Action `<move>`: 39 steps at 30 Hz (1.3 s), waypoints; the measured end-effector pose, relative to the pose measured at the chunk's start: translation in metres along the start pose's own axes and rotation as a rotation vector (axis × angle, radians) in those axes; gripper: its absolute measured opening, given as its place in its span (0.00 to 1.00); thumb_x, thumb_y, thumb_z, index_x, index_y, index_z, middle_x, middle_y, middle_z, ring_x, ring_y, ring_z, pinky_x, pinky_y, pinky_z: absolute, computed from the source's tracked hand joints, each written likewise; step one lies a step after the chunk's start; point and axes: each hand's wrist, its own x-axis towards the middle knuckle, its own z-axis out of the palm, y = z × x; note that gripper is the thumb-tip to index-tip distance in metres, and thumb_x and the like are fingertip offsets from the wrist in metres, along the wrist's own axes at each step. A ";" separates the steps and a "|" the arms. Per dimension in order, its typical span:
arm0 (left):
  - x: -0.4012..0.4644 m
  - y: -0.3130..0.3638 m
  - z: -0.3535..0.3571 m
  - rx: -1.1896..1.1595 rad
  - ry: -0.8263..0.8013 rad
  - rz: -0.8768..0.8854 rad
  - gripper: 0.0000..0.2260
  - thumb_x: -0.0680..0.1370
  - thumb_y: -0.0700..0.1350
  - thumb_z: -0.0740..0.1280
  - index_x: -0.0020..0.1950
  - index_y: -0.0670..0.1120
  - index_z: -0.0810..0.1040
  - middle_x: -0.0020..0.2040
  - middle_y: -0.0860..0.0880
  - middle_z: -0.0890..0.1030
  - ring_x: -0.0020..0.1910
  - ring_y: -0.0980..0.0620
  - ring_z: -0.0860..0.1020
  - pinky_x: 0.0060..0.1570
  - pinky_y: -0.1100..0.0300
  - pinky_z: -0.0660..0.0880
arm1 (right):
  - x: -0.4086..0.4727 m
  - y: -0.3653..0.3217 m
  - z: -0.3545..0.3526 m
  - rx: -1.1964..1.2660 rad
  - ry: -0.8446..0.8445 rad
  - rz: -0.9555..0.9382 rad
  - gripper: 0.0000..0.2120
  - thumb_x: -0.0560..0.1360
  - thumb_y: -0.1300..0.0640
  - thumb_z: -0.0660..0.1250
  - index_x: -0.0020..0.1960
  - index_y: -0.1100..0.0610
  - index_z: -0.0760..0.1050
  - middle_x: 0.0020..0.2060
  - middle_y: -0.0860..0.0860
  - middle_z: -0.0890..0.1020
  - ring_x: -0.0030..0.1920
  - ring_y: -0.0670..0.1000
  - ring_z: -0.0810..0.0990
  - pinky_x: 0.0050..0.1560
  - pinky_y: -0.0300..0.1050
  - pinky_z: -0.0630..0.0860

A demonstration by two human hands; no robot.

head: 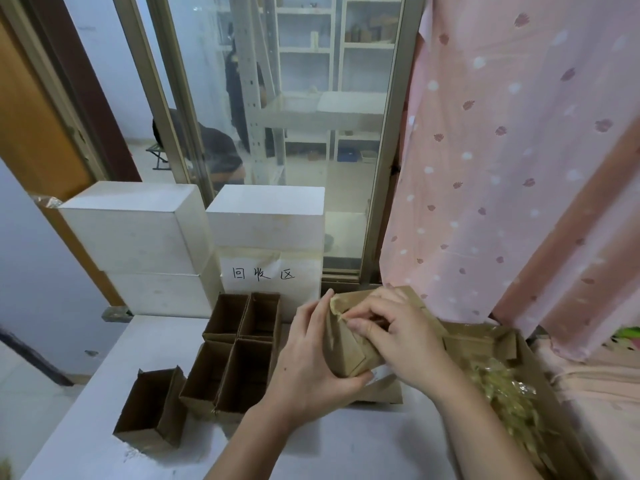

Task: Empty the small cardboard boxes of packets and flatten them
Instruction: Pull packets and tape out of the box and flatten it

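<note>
Above the tabletop (329, 445), left hand (311, 362) grips a small box (349, 344) from below, fingers curled round it; right hand (391, 337) pinches its taped top flap. I judge the flap could tear, or packets spill outside the big carton (519, 344) at right. Five open boxes (239, 344) crowd the left; free room lies nearer me.

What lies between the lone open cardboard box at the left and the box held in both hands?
In the head view, a cluster of four open empty cardboard boxes stands between the lone box and the held box.
</note>
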 end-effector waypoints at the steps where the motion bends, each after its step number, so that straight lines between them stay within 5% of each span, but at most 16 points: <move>1: 0.000 0.002 0.000 0.000 0.001 0.002 0.54 0.64 0.64 0.78 0.84 0.59 0.53 0.73 0.67 0.59 0.73 0.64 0.66 0.65 0.64 0.72 | 0.000 0.001 0.000 -0.044 0.029 -0.034 0.07 0.76 0.56 0.75 0.46 0.43 0.84 0.44 0.39 0.78 0.55 0.42 0.74 0.54 0.29 0.67; 6: -0.007 0.007 0.005 -0.051 0.019 -0.026 0.51 0.65 0.61 0.81 0.83 0.58 0.58 0.72 0.63 0.63 0.73 0.60 0.68 0.69 0.54 0.73 | -0.001 0.006 -0.001 -0.018 0.011 -0.093 0.05 0.76 0.57 0.74 0.46 0.47 0.84 0.45 0.40 0.82 0.54 0.46 0.80 0.60 0.40 0.72; 11: -0.012 0.004 0.011 -0.061 0.079 -0.051 0.50 0.64 0.62 0.82 0.81 0.54 0.64 0.67 0.61 0.68 0.69 0.57 0.73 0.65 0.59 0.75 | -0.011 0.002 0.012 -0.190 0.042 -0.092 0.01 0.80 0.53 0.69 0.49 0.48 0.80 0.45 0.40 0.81 0.50 0.46 0.78 0.50 0.50 0.78; 17: -0.016 -0.001 0.006 -0.064 0.057 -0.035 0.49 0.65 0.61 0.83 0.81 0.54 0.64 0.68 0.59 0.69 0.69 0.55 0.72 0.66 0.56 0.76 | -0.012 -0.004 0.012 -0.056 0.022 -0.072 0.02 0.79 0.56 0.71 0.49 0.50 0.82 0.51 0.37 0.82 0.57 0.42 0.78 0.57 0.46 0.77; 20: -0.019 -0.003 0.002 -0.078 0.022 -0.023 0.48 0.66 0.59 0.83 0.81 0.55 0.63 0.70 0.59 0.67 0.72 0.54 0.71 0.68 0.52 0.75 | -0.010 -0.004 0.006 0.083 -0.036 0.039 0.11 0.78 0.56 0.73 0.58 0.45 0.82 0.55 0.35 0.80 0.60 0.38 0.77 0.62 0.41 0.75; 24: -0.022 -0.003 0.002 -0.072 -0.006 -0.002 0.50 0.65 0.58 0.83 0.81 0.57 0.59 0.72 0.60 0.64 0.74 0.55 0.69 0.71 0.54 0.72 | -0.008 -0.002 0.004 0.101 -0.249 0.081 0.32 0.81 0.57 0.69 0.78 0.36 0.62 0.63 0.35 0.74 0.67 0.36 0.71 0.70 0.36 0.66; 28: -0.025 -0.005 0.002 -0.070 -0.009 0.021 0.51 0.66 0.61 0.81 0.82 0.54 0.57 0.73 0.61 0.61 0.75 0.55 0.67 0.72 0.60 0.70 | -0.008 -0.001 0.006 0.056 -0.208 -0.021 0.26 0.80 0.59 0.69 0.73 0.38 0.71 0.55 0.35 0.75 0.64 0.44 0.71 0.66 0.39 0.68; 33: -0.024 -0.008 -0.003 -0.031 0.021 0.057 0.52 0.66 0.63 0.80 0.82 0.55 0.55 0.74 0.63 0.60 0.75 0.55 0.66 0.71 0.69 0.65 | -0.009 0.003 0.012 0.111 -0.095 -0.027 0.08 0.78 0.55 0.73 0.55 0.45 0.84 0.49 0.38 0.77 0.58 0.46 0.76 0.59 0.43 0.73; 39: -0.020 -0.006 0.002 -0.009 0.087 0.040 0.53 0.64 0.62 0.79 0.84 0.51 0.57 0.72 0.57 0.64 0.74 0.58 0.68 0.68 0.71 0.66 | -0.015 0.004 0.020 0.112 0.112 -0.079 0.03 0.76 0.56 0.74 0.50 0.51 0.86 0.50 0.40 0.83 0.58 0.47 0.79 0.59 0.43 0.76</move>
